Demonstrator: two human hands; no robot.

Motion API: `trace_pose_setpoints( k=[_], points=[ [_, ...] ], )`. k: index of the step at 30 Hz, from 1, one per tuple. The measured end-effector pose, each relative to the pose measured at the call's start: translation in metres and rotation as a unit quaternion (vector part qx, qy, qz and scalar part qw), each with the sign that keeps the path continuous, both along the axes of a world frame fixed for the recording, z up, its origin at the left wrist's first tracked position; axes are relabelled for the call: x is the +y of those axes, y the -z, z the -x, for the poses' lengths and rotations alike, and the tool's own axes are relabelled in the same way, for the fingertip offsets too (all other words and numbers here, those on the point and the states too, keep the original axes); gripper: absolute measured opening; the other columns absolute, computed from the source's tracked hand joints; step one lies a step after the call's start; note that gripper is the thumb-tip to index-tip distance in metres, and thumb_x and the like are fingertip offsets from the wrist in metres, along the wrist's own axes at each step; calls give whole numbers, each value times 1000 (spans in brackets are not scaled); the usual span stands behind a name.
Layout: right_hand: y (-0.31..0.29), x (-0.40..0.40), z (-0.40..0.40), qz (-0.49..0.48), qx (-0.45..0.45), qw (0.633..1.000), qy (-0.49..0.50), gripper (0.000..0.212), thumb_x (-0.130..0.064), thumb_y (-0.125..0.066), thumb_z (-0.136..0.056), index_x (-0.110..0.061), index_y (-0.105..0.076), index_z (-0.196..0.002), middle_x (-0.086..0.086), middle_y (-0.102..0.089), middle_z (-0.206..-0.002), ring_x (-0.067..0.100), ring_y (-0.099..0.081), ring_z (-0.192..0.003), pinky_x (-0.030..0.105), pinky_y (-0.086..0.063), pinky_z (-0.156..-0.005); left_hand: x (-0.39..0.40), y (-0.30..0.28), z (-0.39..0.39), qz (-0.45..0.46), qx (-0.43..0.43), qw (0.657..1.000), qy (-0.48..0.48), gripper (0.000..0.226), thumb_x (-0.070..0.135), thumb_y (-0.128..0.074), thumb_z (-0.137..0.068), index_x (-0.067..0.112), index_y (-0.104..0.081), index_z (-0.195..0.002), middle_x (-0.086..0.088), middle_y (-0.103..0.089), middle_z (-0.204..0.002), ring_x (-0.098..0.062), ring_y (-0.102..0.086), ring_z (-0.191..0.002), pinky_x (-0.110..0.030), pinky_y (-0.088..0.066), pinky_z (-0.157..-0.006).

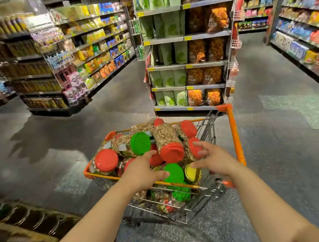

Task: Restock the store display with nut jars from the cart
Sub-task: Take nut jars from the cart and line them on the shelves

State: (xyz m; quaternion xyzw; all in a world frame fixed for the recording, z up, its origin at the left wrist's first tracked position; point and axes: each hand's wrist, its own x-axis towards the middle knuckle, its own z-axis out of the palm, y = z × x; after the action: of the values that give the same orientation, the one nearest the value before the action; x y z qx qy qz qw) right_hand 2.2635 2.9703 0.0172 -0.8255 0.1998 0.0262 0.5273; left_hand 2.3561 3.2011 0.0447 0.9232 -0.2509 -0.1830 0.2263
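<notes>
An orange-rimmed wire cart stands in front of me, piled with several clear nut jars lying on their sides. Their lids are red, green or yellow. My left hand and my right hand reach into the cart with fingers spread, one on each side of a green-lidded jar and just below a red-lidded jar. Neither hand grips anything. A yellow-lidded jar lies under my right fingers.
A low display with rows of dark-lidded jars sits at my lower left. A snack shelf end stands right behind the cart. Aisles of shelving run left and right. Grey floor lies around the cart.
</notes>
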Motion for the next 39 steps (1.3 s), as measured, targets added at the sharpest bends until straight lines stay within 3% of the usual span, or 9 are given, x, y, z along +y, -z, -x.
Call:
trace_pose_setpoints(
  k=[5, 9, 13, 15, 20, 25, 31, 35, 39],
  points=[
    [30, -40, -80, 6, 34, 999, -36, 95, -12, -87, -78, -27, -36, -156, 13, -47, -153, 25, -46, -140, 38, -46, -104, -37, 35, -71, 3, 43, 999, -31, 96, 50, -80, -83, 25, -28, -159, -5, -53, -149, -25, -55, -129, -27, -45, -98],
    [62, -64, -133, -3, 47, 996, -73, 98, -10, -90, -73, -23, -37, -155, 4, -46, -153, 16, -45, -135, 31, -41, -105, -65, 71, -115, -3, 86, 995, -52, 105, 51, -84, -78, 25, -24, -160, -6, -53, -149, -24, -54, -132, -25, -43, -99],
    [105, -82, -183, -25, 76, 993, -86, 112, -16, -94, -63, -32, -34, -156, -3, -47, -153, 12, -49, -128, 35, -43, -110, -89, 101, -147, -6, 137, 988, -76, 113, 43, -87, -77, 24, -16, -162, -11, -43, -156, -26, -46, -140, -28, -39, -108],
    [125, -89, -203, -25, 95, 990, -101, 118, -22, -95, -59, -39, -31, -156, -4, -47, -153, 17, -53, -130, 41, -46, -111, -100, 115, -161, -2, 152, 984, -87, 116, 39, -89, -76, 24, -14, -163, -9, -44, -156, -24, -45, -141, -24, -37, -106],
    [152, -96, -227, -27, 122, 984, -128, 123, -10, -93, -65, -43, -20, -158, -6, -39, -155, 15, -43, -139, 40, -38, -117, -117, 146, -185, 13, 188, 977, -103, 125, 29, -93, -71, 26, -8, -163, -1, -51, -152, -19, -51, -135, -18, -39, -96],
    [173, -105, -239, -38, 120, 983, -135, 119, -10, -91, -69, -66, -20, -145, -4, -41, -158, 14, -49, -137, 42, -41, -116, -127, 166, -196, 29, 208, 970, -122, 134, 27, -94, -69, 27, 1, -164, -1, -51, -152, -19, -52, -135, -26, -40, -109],
    [177, -113, -241, -73, 111, 982, -138, 115, -13, -94, -66, -91, -23, -113, -12, -52, -147, 10, -54, -129, 42, -46, -112, -133, 177, -199, 79, 225, 960, -150, 135, 26, -93, -72, 29, 6, -163, 2, -55, -146, -8, -52, -126, -21, -39, -104],
    [174, -114, -239, -85, 98, 982, -139, 112, -13, -93, -67, -90, -27, -115, -18, -51, -146, 7, -55, -129, 41, -46, -113, -133, 176, -197, 107, 219, 956, -162, 134, 27, -95, -70, 27, 0, -164, 6, -53, -147, -3, -48, -127, -20, -37, -108],
    [161, -119, -239, -102, 83, 981, -145, 93, -22, -93, -70, -76, -40, -123, -19, -45, -151, 6, -50, -131, 31, -40, -113, -133, 169, -193, 136, 200, 952, -189, 129, 41, -96, -63, 29, -15, -163, 7, -52, -150, -9, -52, -133, -36, -44, -114]
  ],
)
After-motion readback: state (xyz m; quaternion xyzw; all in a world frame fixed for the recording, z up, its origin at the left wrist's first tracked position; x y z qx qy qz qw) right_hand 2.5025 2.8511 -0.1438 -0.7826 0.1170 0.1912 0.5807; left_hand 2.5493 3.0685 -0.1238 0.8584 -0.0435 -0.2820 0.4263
